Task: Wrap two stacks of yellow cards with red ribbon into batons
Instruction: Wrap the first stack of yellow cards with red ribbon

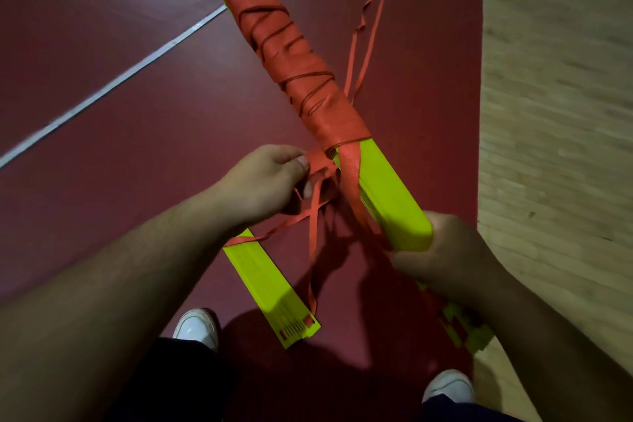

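Note:
A long stack of yellow cards [390, 192] slants from the top centre down to the lower right, most of its length bound in red ribbon [291, 55]. My right hand [442, 250] grips its bare near end. My left hand [270, 178] pinches a bunch of loose ribbon just left of the stack, where the wrapping ends. Thin ribbon tails hang from that hand and cross below it. A second yellow stack [267, 281] lies unwrapped on the floor under my left forearm, with a ribbon tail draped over it. More yellow pieces [466, 332] show beneath my right wrist.
The floor is dark red matting [102, 147] with a white line [113, 82] across it. Pale wood flooring [555, 113] runs along the right. My two white shoes [198, 325] [448, 384] stand at the bottom. Loose ribbon strands [370, 27] trail right of the wrapped stack.

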The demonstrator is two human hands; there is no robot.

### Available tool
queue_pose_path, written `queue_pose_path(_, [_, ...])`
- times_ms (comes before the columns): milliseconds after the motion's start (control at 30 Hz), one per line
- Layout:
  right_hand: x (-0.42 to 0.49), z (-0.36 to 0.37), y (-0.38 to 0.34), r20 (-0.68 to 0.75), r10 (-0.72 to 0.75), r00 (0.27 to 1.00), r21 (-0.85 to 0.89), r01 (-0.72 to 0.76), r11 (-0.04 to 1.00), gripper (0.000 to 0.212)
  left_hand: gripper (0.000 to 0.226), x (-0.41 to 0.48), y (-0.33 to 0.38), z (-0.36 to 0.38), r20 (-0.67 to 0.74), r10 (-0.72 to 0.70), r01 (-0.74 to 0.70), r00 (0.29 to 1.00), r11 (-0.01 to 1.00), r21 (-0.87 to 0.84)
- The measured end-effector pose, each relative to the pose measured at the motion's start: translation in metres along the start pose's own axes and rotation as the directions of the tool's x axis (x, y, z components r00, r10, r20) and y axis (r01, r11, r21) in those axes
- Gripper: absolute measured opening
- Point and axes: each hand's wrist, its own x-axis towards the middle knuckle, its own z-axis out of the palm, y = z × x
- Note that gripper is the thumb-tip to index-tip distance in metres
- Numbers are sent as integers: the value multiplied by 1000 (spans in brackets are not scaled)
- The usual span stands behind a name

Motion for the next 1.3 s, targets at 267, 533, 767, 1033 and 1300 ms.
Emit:
queue_pose_path(267, [-3, 10, -2, -109, 7, 994, -85, -16, 996, 35, 21, -4, 10, 16, -8, -77, 68, 997, 918, -391])
queue_pose_path(533, [-12, 32, -29, -134, -136, 982, -393, 73, 917, 54, 52, -6, 7, 26, -317, -215, 87, 924, 924, -372])
queue_pose_path(767, [-5, -1, -14, 414, 42, 909, 177, -126, 976, 49, 40, -7, 5, 25, -213, -122, 3, 969, 874, -487])
queue_pose_path(1033, [-1, -3, -4, 205, -2, 979, 246, -50, 968, 24, 18, -6, 0, -3, 174, 107, -28, 979, 913, -406])
queue_pose_path(1300, [-2, 0, -4, 41, -3, 999, 97, -1, 995, 30, 31, -3, 1, 6, 51, 10, 2, 999, 973, -229])
